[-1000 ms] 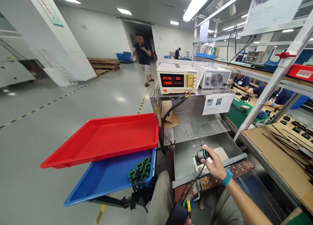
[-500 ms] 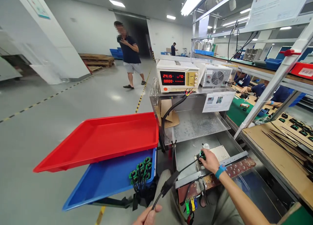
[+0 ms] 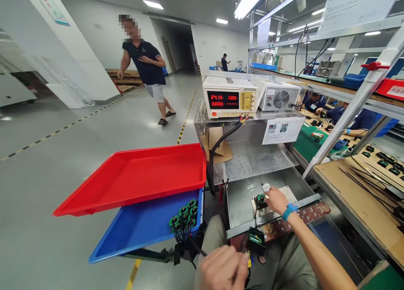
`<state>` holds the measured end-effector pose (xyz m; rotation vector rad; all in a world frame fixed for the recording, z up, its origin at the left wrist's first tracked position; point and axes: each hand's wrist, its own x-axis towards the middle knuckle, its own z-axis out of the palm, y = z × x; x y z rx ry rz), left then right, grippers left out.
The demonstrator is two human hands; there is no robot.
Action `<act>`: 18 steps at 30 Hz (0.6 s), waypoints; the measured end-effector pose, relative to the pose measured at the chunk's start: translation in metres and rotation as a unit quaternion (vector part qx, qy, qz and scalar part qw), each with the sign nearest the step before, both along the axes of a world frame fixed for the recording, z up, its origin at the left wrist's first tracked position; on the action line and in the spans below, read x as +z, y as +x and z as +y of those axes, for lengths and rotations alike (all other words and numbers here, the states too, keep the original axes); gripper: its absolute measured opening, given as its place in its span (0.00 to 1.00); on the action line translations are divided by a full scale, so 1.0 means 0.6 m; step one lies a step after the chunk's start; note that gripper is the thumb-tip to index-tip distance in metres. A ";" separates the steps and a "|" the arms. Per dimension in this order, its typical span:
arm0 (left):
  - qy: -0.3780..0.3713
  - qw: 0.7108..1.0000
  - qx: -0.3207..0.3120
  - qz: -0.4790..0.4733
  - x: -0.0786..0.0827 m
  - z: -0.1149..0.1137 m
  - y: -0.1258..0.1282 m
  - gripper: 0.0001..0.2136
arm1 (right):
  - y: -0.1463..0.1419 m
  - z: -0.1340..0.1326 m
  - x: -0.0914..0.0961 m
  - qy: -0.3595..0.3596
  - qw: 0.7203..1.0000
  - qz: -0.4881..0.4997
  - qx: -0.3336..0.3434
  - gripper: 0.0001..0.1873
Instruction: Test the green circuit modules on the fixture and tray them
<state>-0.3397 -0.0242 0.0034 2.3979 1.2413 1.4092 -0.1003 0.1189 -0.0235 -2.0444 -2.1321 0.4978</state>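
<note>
My left hand (image 3: 224,267), blurred, is closed around a black cable (image 3: 198,246) low in the view. Just beyond its fingers is a small black housing (image 3: 256,240) with green and yellow parts inside; whether the hand touches it is unclear. A round green circuit board (image 3: 260,198) sits in a fixture in the metal tray (image 3: 240,197), a dark cable hanging toward me from it. My right hand (image 3: 277,200), wearing a blue wristband, has its fingers closed at a whitish round knob (image 3: 267,187) beside the board. Its fingertips are partly hidden.
Left of me a red tray (image 3: 148,172) overlaps a blue tray (image 3: 142,222) holding several green boards with cables (image 3: 184,216). A power supply (image 3: 232,98) stands on the metal shelf ahead. A person (image 3: 142,67) walks on the floor; others sit at the right bench.
My right hand has let go of the green board, now in the fixture, and moved to the knob. My left hand has risen rightward. The black housing has come into view. The walking person is closer.
</note>
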 end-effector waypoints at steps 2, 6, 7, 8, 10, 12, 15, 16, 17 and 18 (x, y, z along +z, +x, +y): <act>0.029 0.995 -0.086 0.035 -0.008 -0.003 0.049 0.15 | -0.012 -0.042 0.034 -0.003 0.996 0.078 0.050 0.12; 0.018 0.951 -0.282 0.126 -0.050 -0.015 0.157 0.23 | -0.051 -0.147 0.057 -0.229 0.844 0.461 0.150 0.26; -0.003 0.940 -0.319 0.125 -0.064 -0.021 0.176 0.24 | -0.057 -0.169 0.053 -0.267 0.794 0.529 0.140 0.28; -0.030 0.930 -0.351 0.109 -0.078 -0.027 0.188 0.25 | -0.059 -0.188 0.047 -0.274 0.767 0.568 0.118 0.29; -0.079 0.915 -0.392 0.052 -0.101 -0.043 0.192 0.23 | -0.052 -0.216 0.032 -0.237 0.758 0.605 0.063 0.29; -0.093 0.922 -0.372 -0.045 -0.113 -0.058 0.174 0.20 | -0.036 -0.237 0.019 -0.204 0.764 0.611 0.022 0.27; -0.188 0.936 -0.159 -0.253 -0.104 -0.065 0.130 0.15 | -0.015 -0.268 0.007 -0.200 0.776 0.598 -0.003 0.27; -0.254 0.913 -0.074 -0.310 -0.097 -0.061 0.116 0.14 | -0.012 -0.279 0.004 -0.202 0.781 0.591 -0.003 0.27; -0.324 0.879 -0.010 -0.348 -0.091 -0.056 0.105 0.12 | -0.011 -0.288 0.001 -0.204 0.785 0.584 -0.001 0.27; -0.385 0.845 0.023 -0.371 -0.085 -0.049 0.096 0.13 | -0.012 -0.297 -0.002 -0.206 0.790 0.578 0.003 0.28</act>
